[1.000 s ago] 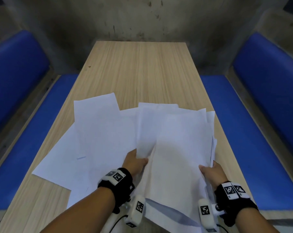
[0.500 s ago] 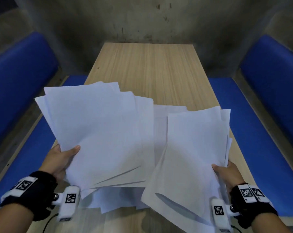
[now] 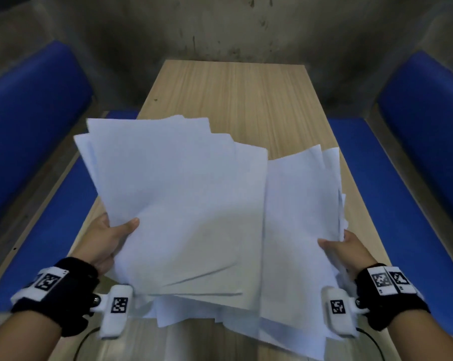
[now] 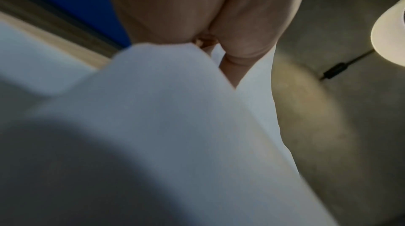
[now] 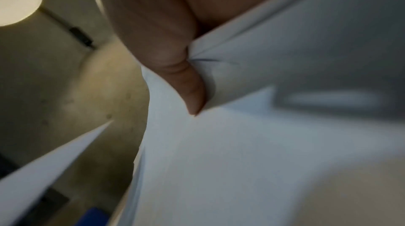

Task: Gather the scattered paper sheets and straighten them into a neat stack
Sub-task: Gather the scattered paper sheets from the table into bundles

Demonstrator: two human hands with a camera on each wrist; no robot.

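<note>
two hands (image 3: pixel 100 243) (image 3: pixel 342 250) are holding two fanned bundles of white paper sheets (image 3: pixel 173 204) (image 3: pixel 301 217), too overlapped to count, over one wooden tabletop (image 3: pixel 233 95) flanked by two blue benches (image 3: pixel 32 105) (image 3: pixel 423 105).

No words or numbers to read anywhere. Only black-and-white square code markers on the wristbands (image 3: pixel 48 281) and on the white camera units (image 3: pixel 119 305) just behind the hands.
</note>
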